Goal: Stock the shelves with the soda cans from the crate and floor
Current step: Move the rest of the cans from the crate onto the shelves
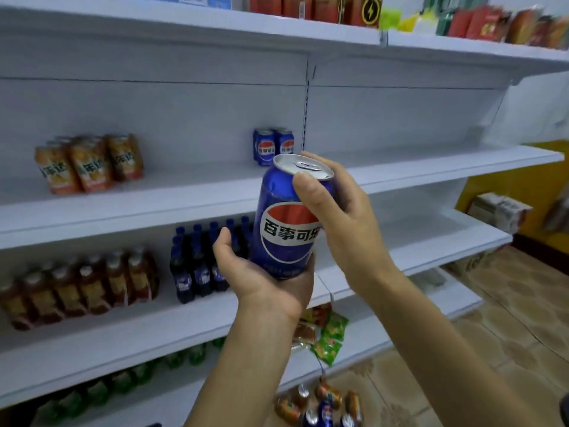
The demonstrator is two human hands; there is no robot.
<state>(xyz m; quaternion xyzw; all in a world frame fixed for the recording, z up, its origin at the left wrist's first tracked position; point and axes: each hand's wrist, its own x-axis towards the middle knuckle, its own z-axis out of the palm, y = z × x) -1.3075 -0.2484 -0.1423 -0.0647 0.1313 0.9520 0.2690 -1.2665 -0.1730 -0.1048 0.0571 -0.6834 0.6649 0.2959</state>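
Holding a blue cola can [288, 220] upright in front of the shelves, long axis near vertical with the top tipped slightly away and the pull-tab lid facing up. Gripping it high with the right hand [338, 211]: thumb pressing across the near rim, fingers curling round the far side, so this grip is clenched on the can. Cradling the base with the left hand [264, 272]: palm turned up under the can's bottom, thumb raised clear on the left side and not touching, fingers hidden behind the can, so how tightly that grip is closing cannot be told; judging by the pose, supporting rather than squeezing.

Aiming, most likely, at the middle shelf [431, 167], lying beyond and just above the right grip. Standing there already, straight behind the held can and slightly to the left of it: two matching blue cans [273, 146], upright and side by side near the back wall. Free shelf surface showing in front of and to the right of that pair. Being nearer the top and closer to that space, the right grip looks the better one to carry the can forward.

Waiting low on the floor, well below both grips: a loose cluster of cans [320, 405], orange and blue, some lying on their sides.
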